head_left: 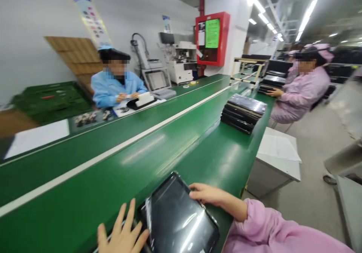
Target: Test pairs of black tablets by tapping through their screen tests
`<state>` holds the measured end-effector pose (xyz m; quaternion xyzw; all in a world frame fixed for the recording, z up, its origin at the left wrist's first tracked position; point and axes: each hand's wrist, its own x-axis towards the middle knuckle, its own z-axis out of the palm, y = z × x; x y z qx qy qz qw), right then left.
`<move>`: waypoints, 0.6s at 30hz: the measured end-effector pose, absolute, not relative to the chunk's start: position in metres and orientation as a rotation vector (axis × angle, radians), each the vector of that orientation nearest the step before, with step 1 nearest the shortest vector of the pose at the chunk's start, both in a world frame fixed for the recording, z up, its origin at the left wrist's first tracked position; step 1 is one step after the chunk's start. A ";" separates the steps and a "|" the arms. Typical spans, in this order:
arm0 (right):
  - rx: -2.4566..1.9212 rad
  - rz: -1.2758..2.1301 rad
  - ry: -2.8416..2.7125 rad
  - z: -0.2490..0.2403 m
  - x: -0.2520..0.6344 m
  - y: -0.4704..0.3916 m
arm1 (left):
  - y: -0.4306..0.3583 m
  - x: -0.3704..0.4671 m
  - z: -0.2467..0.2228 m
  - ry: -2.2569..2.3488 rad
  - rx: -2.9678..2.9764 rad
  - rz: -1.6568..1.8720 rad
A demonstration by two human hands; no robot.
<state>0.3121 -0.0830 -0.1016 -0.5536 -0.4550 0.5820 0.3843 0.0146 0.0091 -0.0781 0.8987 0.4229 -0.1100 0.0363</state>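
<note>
A black tablet with a glossy screen (178,215) lies at the front of the green bench, at the bottom middle of the head view. It seems to have clear film along its edges. My right hand (209,194) grips its right edge, the fingertips bent over the rim. My left hand (124,232) is open with fingers spread, just left of the tablet. Beneath that hand is another dark item, mostly hidden, which I cannot make out.
Further along the green bench (141,162) stands a stack of black tablets (243,111). A co-worker in blue (118,83) sits across, one in pink (304,79) ahead on my side. A beige rack (246,72) stands beyond. A white cabinet (277,158) is beside the bench's right edge.
</note>
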 end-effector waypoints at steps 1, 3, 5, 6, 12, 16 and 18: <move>-1.300 1.600 -1.050 -0.101 0.311 -0.082 | 0.002 0.016 -0.074 1.334 2.750 -0.331; -1.164 1.686 -0.885 -0.100 0.306 -0.083 | -0.010 0.016 -0.061 1.346 2.716 -0.325; -1.147 1.640 -0.824 -0.099 0.298 -0.088 | -0.017 0.006 -0.045 1.271 2.638 -0.216; -1.160 1.613 -0.812 -0.097 0.294 -0.092 | -0.020 -0.003 -0.039 1.247 2.597 -0.123; -1.231 1.555 -0.710 -0.081 0.298 -0.107 | -0.051 -0.073 -0.055 1.573 2.202 0.620; -1.161 1.593 -0.580 -0.066 0.302 -0.102 | -0.085 -0.092 -0.115 1.724 1.413 1.203; -1.118 1.609 -0.583 -0.062 0.287 -0.096 | -0.099 -0.086 -0.138 1.546 1.121 1.375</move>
